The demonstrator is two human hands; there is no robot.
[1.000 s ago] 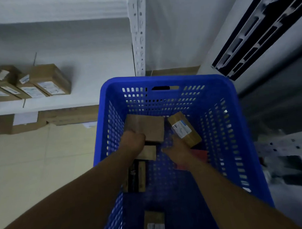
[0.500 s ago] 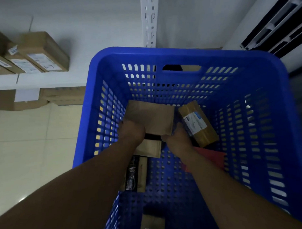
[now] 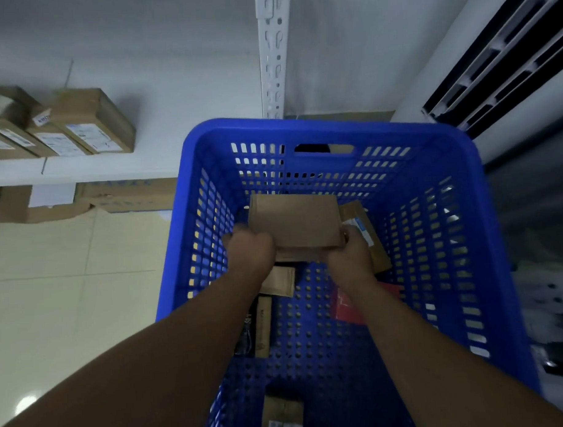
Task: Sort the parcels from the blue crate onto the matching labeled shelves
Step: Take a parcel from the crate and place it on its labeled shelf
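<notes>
Both my hands reach into the blue crate (image 3: 466, 238). A flat brown cardboard parcel (image 3: 295, 221) sits between them, its plain face up. My left hand (image 3: 251, 251) grips its near left corner and my right hand (image 3: 350, 257) grips its near right corner. Behind my right hand lies a long brown box with a white label (image 3: 363, 226), partly hidden. A small tan parcel (image 3: 279, 282), a dark narrow box (image 3: 258, 326), a red packet (image 3: 350, 306) and a labeled box at the near end (image 3: 282, 416) lie on the crate floor.
A white shelf (image 3: 112, 165) at left carries several labeled brown boxes (image 3: 88, 124). Flattened cartons (image 3: 113, 195) lie under it on the tiled floor. A white slotted upright (image 3: 273, 54) stands behind the crate. A dark slatted panel (image 3: 507, 55) runs along the right.
My right hand moved left from the labeled box onto the flat parcel's right corner. Both hands now hold the parcel, which sits slightly higher. The view has shifted closer over the crate.
</notes>
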